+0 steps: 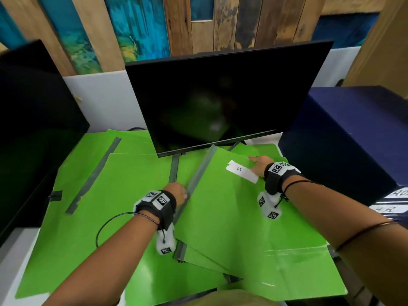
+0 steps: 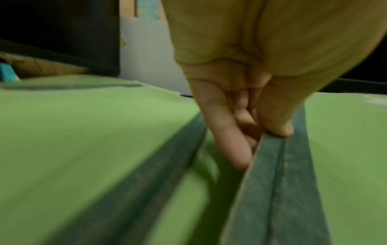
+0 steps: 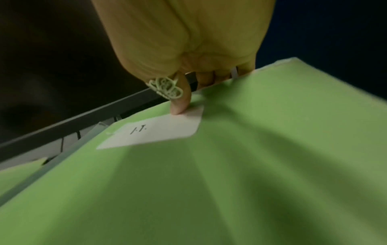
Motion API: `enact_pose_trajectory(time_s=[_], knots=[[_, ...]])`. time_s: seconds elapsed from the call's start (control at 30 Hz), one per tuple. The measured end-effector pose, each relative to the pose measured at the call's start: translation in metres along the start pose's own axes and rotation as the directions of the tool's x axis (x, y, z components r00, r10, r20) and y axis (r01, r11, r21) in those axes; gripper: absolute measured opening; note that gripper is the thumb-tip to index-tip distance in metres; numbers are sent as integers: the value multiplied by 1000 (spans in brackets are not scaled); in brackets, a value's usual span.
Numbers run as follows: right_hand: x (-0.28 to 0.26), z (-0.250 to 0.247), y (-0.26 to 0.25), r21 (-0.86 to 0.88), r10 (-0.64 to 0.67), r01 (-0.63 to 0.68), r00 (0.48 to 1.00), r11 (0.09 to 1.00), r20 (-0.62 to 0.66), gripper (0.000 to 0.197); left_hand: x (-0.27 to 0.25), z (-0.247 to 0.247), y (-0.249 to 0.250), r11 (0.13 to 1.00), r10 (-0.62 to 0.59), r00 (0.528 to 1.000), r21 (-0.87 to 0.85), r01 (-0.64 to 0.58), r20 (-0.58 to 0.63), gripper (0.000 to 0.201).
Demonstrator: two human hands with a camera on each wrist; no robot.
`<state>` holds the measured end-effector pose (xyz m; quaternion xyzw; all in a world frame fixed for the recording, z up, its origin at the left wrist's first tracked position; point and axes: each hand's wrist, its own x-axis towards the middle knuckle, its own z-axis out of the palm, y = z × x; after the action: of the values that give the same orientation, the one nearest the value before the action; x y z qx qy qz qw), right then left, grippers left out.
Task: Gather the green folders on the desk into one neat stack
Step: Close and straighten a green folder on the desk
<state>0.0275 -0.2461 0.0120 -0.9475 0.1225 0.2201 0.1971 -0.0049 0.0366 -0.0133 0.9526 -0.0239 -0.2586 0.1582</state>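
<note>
Several green folders with grey spines cover the desk under the monitor. The top right folder (image 1: 227,208) carries a white label (image 1: 241,171) and lies askew over others. My left hand (image 1: 176,193) pinches its grey spine (image 2: 278,174), thumb on top and fingers beneath the edge. My right hand (image 1: 258,165) grips the folder's far edge (image 3: 261,102), thumb pressing on the white label (image 3: 155,131), fingers curled behind the edge. A larger green folder (image 1: 92,195) lies at the left, its grey spine (image 1: 95,173) running diagonally.
A dark monitor (image 1: 220,96) on a stand (image 1: 174,168) rises at the desk's back, its lower edge just above the folders. A second black screen (image 1: 33,129) stands at the left. A dark blue box (image 1: 348,133) borders the right side.
</note>
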Motion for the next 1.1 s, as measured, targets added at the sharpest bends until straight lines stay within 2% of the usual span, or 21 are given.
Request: enact_pose_trajectory(time_s=[0.13,0.17,0.23,0.33,0.47,0.53,0.6,0.67,0.7,0.73,0.93,1.0,1.1], knots=[[0,-5,-1,-223,38,-68,990,973,-139,60,-2,27,32,988,77,988,-145,-57,134,15],[1,-2,-2,-256,22,-61,988,965,-156,58,-2,33,38,982,90,982,-179,-60,167,25],[2,3,-3,-294,-11,-29,991,955,-135,67,-2,46,48,963,96,975,-268,-39,201,37],[-3,14,-9,-240,-65,45,995,970,-76,84,-3,57,59,933,101,981,-358,-36,165,33],[-19,44,-25,-168,-200,197,980,966,1,83,7,60,68,867,125,991,-492,-82,56,36],[-21,64,-31,-186,-236,237,971,954,29,75,13,57,63,888,128,990,-438,-143,-63,29],[-20,80,-34,-191,-214,219,976,957,49,69,18,51,51,945,17,964,-311,-102,-265,25],[-20,92,-38,-226,-205,216,976,950,71,67,17,45,40,941,-194,899,-334,57,-393,30],[-19,97,-41,-246,-209,221,975,944,75,66,15,42,37,926,-262,884,-359,117,-388,33],[-18,101,-43,-259,-214,226,974,939,73,65,16,42,36,917,-284,890,-372,144,-356,36],[-19,104,-46,-254,-188,190,982,948,32,65,24,49,42,921,-211,971,-354,160,-111,42],[-19,102,-45,-248,-183,189,982,950,47,64,22,49,39,931,-181,979,-338,138,-99,40],[-20,102,-42,-230,-171,179,984,957,54,57,13,32,25,939,-225,955,-305,160,-192,36]])
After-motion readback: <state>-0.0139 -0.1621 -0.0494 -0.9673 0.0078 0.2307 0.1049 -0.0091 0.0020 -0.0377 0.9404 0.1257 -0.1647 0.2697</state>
